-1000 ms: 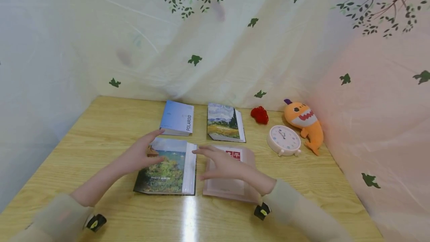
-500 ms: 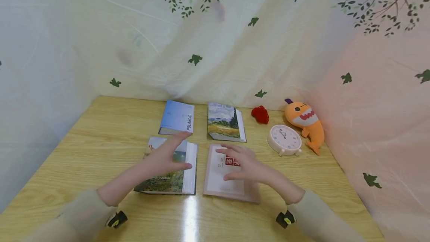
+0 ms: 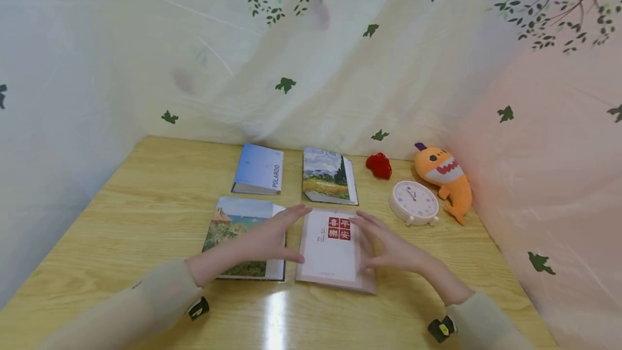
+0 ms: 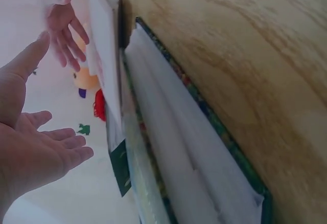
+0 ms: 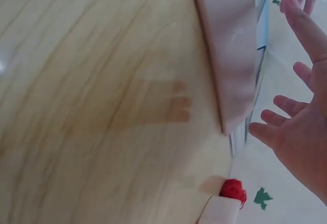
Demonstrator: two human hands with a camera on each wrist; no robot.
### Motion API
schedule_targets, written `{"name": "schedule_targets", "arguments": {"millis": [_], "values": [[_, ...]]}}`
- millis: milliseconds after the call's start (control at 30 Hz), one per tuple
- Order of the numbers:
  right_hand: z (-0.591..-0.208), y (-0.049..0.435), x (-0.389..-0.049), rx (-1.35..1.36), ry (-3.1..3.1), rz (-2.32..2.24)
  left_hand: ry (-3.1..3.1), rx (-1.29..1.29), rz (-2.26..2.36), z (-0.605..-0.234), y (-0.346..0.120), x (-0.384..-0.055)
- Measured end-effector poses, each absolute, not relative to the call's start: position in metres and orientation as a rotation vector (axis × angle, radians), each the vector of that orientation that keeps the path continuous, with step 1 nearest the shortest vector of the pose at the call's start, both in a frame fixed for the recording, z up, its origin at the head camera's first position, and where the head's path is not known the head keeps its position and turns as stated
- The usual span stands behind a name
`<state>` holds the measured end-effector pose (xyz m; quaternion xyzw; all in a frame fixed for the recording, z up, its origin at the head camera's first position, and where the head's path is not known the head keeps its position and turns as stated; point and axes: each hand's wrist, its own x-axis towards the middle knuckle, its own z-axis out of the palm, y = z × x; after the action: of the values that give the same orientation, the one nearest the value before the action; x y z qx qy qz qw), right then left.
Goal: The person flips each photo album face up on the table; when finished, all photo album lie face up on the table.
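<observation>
A pale pink book (image 3: pixel 328 261) with red printed characters lies on the table, between my two hands. My left hand (image 3: pixel 266 239) is at its left edge, over the right part of a painted-cover photo album (image 3: pixel 243 223); the thumb and fingers are spread. On the right, my right hand (image 3: pixel 396 247) is beside the book's right edge, fingers extended and apart. In the right wrist view, the right hand (image 5: pixel 301 121) appears away from the pink cover (image 5: pixel 230 50). From the left wrist view, the left palm (image 4: pixel 38 150) holds nothing, and the album's page edges (image 4: pixel 179 111) show beneath.
Behind lie a blue POLAROID album (image 3: pixel 259 169) and another painted-cover album (image 3: pixel 323 177). Toward the right are a red yarn-like bundle (image 3: pixel 379 166), a round pale clock (image 3: pixel 414 201) and an orange shark plush (image 3: pixel 449 182). A printed curtain (image 3: pixel 233 80) stands along the table's back.
Both hands have moved right, the left from over the photo album toward the pink book, the right from over that book to its right edge. The books have stayed put.
</observation>
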<state>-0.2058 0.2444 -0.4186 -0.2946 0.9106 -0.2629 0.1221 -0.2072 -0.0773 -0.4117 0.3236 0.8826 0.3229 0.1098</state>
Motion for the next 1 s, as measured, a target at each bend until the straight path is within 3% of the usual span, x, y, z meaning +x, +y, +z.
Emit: {"name": "schedule_targets", "arguments": {"millis": [467, 1000], "values": [[-0.443, 0.272, -0.222, -0.796, 2.576, -0.726, 2.448, 0.932, 0.8, -0.439, -0.057, -0.218], [-0.446, 0.273, -0.242, -0.765, 2.553, -0.767, 2.52, 1.008, 0.611, -0.447, -0.059, -0.22]]}}
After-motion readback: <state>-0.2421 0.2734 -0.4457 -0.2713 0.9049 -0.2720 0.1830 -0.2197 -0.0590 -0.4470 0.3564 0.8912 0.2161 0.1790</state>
